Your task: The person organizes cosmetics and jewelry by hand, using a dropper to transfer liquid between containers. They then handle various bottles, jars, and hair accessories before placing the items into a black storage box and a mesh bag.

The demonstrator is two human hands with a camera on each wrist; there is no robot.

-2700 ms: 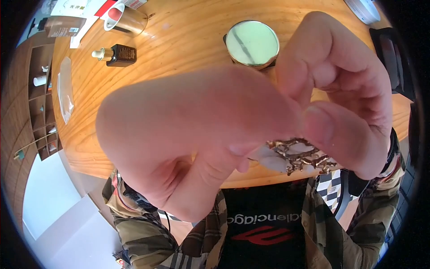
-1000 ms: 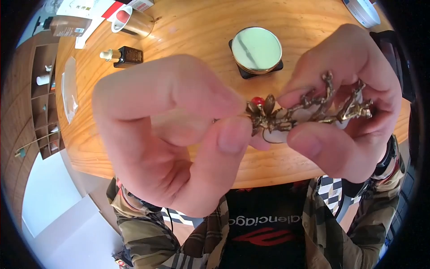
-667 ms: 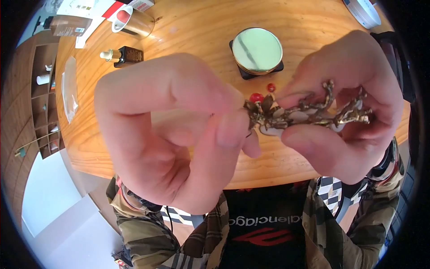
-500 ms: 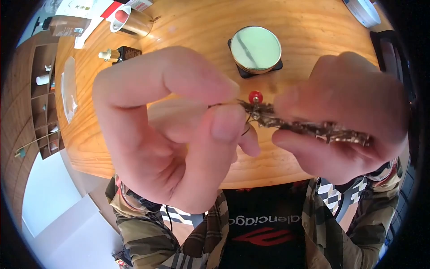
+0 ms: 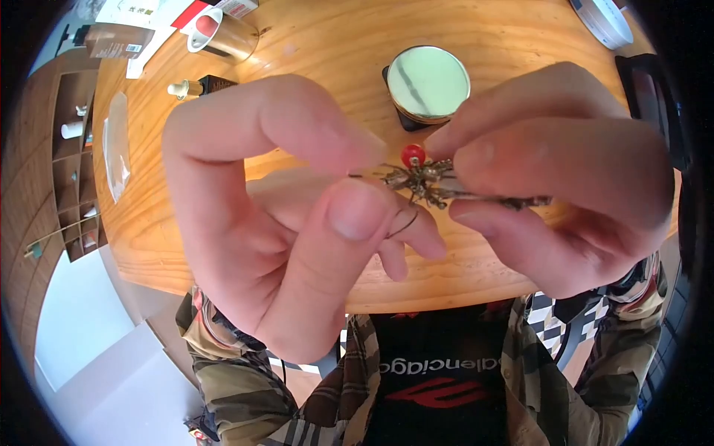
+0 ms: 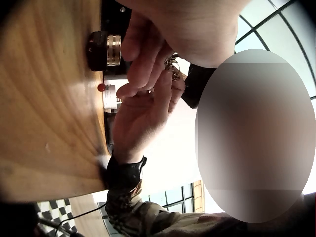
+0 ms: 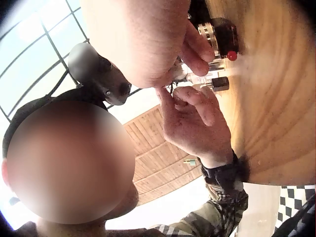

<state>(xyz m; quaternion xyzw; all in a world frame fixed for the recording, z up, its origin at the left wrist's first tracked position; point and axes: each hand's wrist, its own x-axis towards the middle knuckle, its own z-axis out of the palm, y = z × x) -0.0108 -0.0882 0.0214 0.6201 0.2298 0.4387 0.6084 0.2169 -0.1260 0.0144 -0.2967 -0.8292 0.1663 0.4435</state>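
In the head view, a bronze branch-shaped ornament (image 5: 420, 182) with a red bead (image 5: 413, 154) on top is held up above the table between both hands. My right hand (image 5: 573, 163) grips its branch end between thumb and fingers, hiding much of it. My left hand (image 5: 290, 238) is at the other end, thumb and index pinching a thin dark wire (image 5: 355, 175). A curved piece of wire (image 5: 404, 225) hangs below, near the left hand's lower fingers. The left wrist view shows the ornament (image 6: 173, 66) where the fingertips meet.
Behind the hands stands a round jar (image 5: 429, 83) with a pale green top. Farther left are a dropper bottle (image 5: 197, 88) and a gold tube (image 5: 230, 39). A clear plastic bag (image 5: 116, 149) lies at the left edge, a white tub (image 5: 604, 22) at the far right.
The ornament has turned from broadside to nearly edge-on, its red bead upward. My right fingers have closed further over the branches, and my left fingertips have shifted left, off the bronze part.
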